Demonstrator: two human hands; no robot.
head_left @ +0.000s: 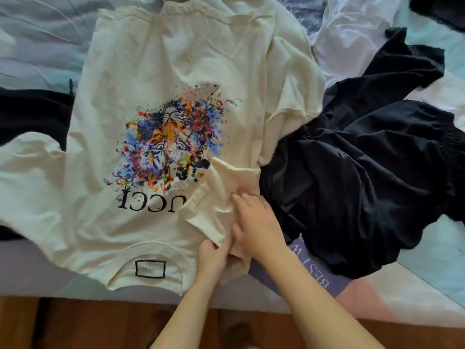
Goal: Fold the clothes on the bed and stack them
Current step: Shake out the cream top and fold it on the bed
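A cream T-shirt (156,71) with a colourful tiger print and black lettering lies spread on the bed, its collar toward me. Its right sleeve (216,197) is folded in over the chest. My left hand (212,258) pinches the lower edge of that sleeve near the shoulder. My right hand (256,222) lies flat on the sleeve, fingers spread and pressing it down. A crumpled black garment (364,177) lies right beside the shirt on the right.
A white garment (352,34) lies at the back right, and more black cloth (30,112) shows under the shirt's left side. The bed sheet (427,268) is pastel with printed letters. The wooden floor (100,323) runs along the bed's near edge.
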